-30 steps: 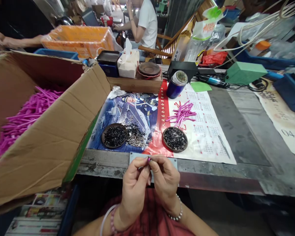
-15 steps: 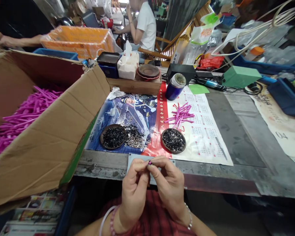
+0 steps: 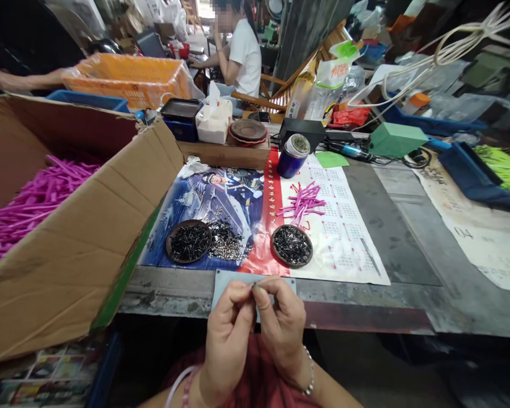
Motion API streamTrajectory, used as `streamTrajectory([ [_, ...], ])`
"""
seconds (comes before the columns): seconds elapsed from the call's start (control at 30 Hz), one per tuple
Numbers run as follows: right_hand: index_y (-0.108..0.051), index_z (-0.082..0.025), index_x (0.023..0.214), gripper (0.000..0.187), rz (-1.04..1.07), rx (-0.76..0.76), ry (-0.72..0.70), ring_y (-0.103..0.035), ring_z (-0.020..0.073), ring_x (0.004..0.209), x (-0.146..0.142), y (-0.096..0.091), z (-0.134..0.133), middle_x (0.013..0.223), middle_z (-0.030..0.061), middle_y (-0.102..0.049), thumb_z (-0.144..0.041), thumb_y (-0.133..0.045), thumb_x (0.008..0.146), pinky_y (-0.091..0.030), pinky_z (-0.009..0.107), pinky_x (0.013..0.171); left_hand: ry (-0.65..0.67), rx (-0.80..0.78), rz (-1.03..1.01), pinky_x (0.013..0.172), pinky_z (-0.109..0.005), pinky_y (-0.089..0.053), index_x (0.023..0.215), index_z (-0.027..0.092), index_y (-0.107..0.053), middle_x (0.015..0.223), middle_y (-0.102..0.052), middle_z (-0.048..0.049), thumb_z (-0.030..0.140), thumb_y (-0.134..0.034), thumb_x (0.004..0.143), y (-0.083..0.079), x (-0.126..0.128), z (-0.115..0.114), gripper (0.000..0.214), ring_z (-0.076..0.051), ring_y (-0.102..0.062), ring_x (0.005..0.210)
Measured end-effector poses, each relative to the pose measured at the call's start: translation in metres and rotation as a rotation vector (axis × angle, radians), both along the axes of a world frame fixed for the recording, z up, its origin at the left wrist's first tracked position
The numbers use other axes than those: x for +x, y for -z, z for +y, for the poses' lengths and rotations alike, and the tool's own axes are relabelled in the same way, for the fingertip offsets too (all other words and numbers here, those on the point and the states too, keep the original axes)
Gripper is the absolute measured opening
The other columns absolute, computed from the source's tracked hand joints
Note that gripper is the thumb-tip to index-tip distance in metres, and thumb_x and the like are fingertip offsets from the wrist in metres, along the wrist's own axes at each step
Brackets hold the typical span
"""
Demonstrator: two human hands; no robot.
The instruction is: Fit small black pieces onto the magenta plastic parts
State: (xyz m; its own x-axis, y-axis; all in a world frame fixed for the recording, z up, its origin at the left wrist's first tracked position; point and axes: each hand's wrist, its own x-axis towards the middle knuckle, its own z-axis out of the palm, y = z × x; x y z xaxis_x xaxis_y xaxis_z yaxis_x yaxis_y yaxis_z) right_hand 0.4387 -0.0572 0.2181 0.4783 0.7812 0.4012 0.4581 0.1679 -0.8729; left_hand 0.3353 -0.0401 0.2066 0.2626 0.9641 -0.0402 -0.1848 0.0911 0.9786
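Note:
My left hand [image 3: 232,334] and my right hand [image 3: 280,326] meet fingertip to fingertip at the table's front edge, both pinched closed. Between the fingertips only a tiny dark bit shows; the fingers hide whatever else they hold. Just beyond them lie two round dishes of small black pieces, a left dish [image 3: 188,241] and a right dish [image 3: 292,245]. Small shiny metal nuts or rings [image 3: 229,243] are spread beside the left dish. Behind the right dish is a loose pile of magenta sticks [image 3: 304,203]. A small grey plate [image 3: 221,281] lies partly under my hands.
A big cardboard box [image 3: 123,195] of magenta sticks stands at the left. Farther back are an orange crate [image 3: 127,79], a tissue pack [image 3: 215,119], a blue jar [image 3: 293,158] and a green box [image 3: 395,139]. A blue tray [image 3: 471,175] holds yellow-green sticks. Two people sit beyond the table.
The view has swung slightly to the right. My hands stay together; the magenta bit that showed between my fingertips is covered now, and a dark speck shows there instead.

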Motion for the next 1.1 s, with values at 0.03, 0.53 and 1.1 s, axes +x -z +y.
streamTrajectory([
  [0.03,-0.058,-0.02,0.077,0.019,-0.007,0.003,-0.008,-0.058,0.0122,0.059,0.001,0.0,0.0,0.068,-0.0018,-0.061,-0.02,-0.058,0.096,-0.046,0.022,0.056,0.008,0.01,0.004,0.08,-0.023,-0.049,0.093,0.024,-0.072,0.092,-0.065,-0.0018,0.027,-0.063,0.095,-0.001,0.0,-0.001,0.01,-0.015,-0.059,0.086],
  [0.53,-0.054,-0.021,0.083,0.028,0.021,0.12,-0.159,-0.055,0.0159,0.072,0.003,0.013,-0.005,0.079,0.0018,-0.055,-0.036,-0.043,0.105,-0.046,0.028,0.064,0.045,-0.003,-0.049,0.078,-0.024,-0.051,0.096,0.024,-0.073,0.091,-0.063,-0.0024,0.025,-0.063,0.095,-0.004,-0.003,-0.008,0.01,-0.015,-0.06,0.085],
  [1.1,-0.055,-0.02,0.094,0.013,-0.067,-0.104,-0.307,-0.054,0.0161,0.077,0.013,0.0,-0.013,0.086,0.0024,-0.057,-0.015,-0.046,0.101,-0.045,0.027,0.07,0.032,0.183,0.042,0.081,-0.019,-0.052,0.102,0.024,-0.069,0.093,-0.064,-0.0006,0.016,-0.059,0.096,0.002,-0.002,-0.002,0.015,-0.011,-0.063,0.086],
])
